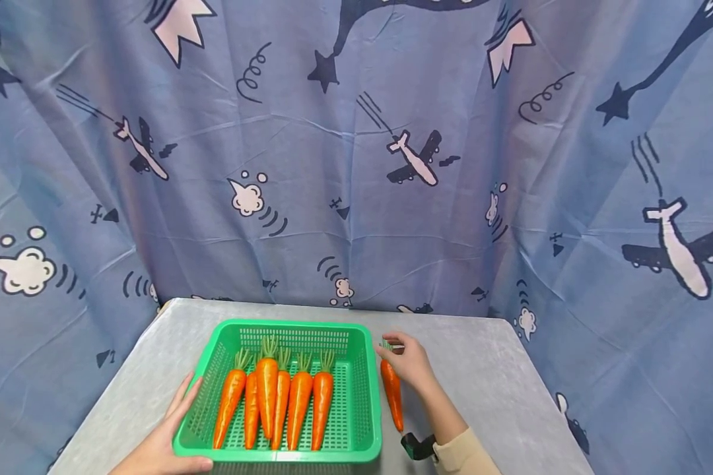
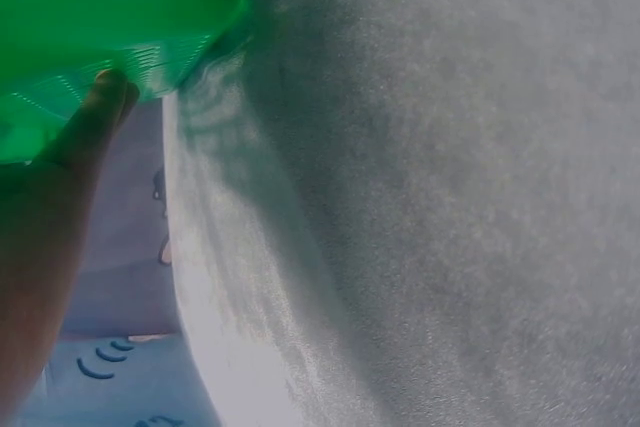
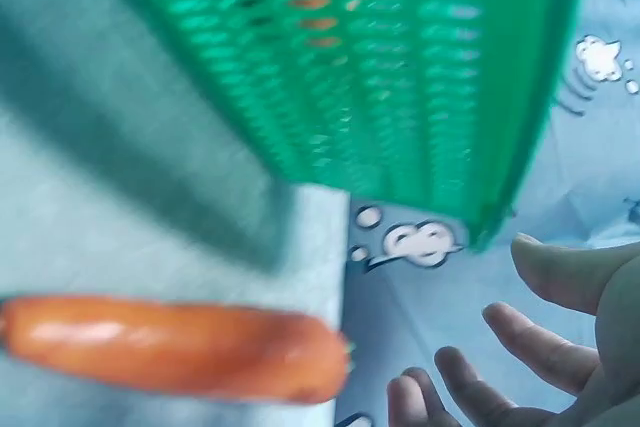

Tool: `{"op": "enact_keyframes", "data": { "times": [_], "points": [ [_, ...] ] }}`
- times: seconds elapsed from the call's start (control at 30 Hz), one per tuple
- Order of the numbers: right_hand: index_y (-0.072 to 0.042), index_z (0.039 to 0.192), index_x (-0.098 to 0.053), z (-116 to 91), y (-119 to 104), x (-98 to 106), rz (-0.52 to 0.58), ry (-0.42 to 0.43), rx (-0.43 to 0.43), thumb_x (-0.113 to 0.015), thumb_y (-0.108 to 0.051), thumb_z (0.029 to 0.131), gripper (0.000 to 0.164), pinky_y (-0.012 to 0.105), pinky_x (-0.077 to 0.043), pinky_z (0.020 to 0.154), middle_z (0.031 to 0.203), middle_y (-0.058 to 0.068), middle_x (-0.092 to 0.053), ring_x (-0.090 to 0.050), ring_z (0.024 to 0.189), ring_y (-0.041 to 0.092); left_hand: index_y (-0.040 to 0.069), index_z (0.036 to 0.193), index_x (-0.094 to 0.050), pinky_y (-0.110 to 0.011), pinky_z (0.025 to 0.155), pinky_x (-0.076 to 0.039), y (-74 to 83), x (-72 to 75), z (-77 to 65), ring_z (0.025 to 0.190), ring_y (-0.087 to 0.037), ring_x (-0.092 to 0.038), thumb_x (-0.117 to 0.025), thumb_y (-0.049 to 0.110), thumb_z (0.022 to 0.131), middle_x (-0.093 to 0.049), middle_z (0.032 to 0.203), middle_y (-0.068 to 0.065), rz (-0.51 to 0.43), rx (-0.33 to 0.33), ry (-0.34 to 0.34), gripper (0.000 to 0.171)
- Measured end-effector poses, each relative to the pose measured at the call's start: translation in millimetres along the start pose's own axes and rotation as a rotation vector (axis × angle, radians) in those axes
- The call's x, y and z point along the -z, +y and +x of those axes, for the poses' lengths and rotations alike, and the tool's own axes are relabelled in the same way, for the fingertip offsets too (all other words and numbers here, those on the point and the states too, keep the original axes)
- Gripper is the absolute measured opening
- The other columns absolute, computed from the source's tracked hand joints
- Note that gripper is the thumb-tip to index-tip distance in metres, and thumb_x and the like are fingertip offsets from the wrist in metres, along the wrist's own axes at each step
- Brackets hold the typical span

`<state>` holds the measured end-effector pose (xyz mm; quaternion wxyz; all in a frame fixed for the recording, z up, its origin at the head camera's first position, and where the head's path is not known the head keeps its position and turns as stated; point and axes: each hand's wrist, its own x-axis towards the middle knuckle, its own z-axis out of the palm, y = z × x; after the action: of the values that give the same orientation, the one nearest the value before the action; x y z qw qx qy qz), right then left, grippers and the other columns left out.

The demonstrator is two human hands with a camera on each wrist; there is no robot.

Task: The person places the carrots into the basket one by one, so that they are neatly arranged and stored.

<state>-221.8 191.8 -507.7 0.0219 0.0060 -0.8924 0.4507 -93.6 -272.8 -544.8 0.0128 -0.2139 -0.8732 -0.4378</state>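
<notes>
A green plastic basket (image 1: 276,456) holds several orange carrots (image 1: 300,402) with short green stems. At its near left corner, my left hand (image 1: 169,439) grips the basket, thumb along the front and fingers along the left side. In the left wrist view a fingertip (image 2: 112,82) presses the basket wall (image 2: 110,7). A single carrot (image 1: 392,392) lies right of the basket, its stem pointing away. Above that stem end hovers my right hand (image 1: 410,359), fingers loosely bent. The right wrist view shows its fingers (image 3: 540,347) spread apart, beside the carrot (image 3: 180,347), holding nothing.
The table (image 1: 481,376) has a pale grey covering. Its far edge meets a blue curtain (image 1: 309,198) printed with planes and clouds, which also hangs at both sides. A black strap-like piece (image 1: 417,447) sits at the right wrist, close to the loose carrot's tip.
</notes>
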Motion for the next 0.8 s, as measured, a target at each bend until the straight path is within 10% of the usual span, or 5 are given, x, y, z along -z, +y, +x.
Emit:
{"op": "enact_keyframes", "data": {
  "times": [0.23,0.8],
  "points": [
    [-0.007,0.133,-0.064,-4,33,1,-0.106,-0.08,-0.019,-0.084,-0.015,0.082,0.055,0.059,-0.05,0.092,0.132,0.03,-0.058,-0.059,0.116,0.05,0.01,0.164,-0.006,-0.023,0.093,-0.043,-5.6,-1.6,1.4,0.14,0.02,0.001,-0.088,0.021,0.076,0.011,0.17,-0.003,-0.008,-0.056,0.019,0.121],
    [-0.011,0.143,-0.055,-5,51,-7,-0.07,-0.253,-0.044,-0.083,-0.003,0.077,0.072,0.035,-0.053,0.062,0.123,0.023,-0.062,-0.059,0.091,0.027,0.009,0.164,-0.007,-0.024,0.093,-0.043,-2.1,1.1,1.4,0.141,0.02,0.002,-0.088,0.022,0.075,0.01,0.171,-0.004,0.015,-0.06,0.02,0.121]
  ]
}}
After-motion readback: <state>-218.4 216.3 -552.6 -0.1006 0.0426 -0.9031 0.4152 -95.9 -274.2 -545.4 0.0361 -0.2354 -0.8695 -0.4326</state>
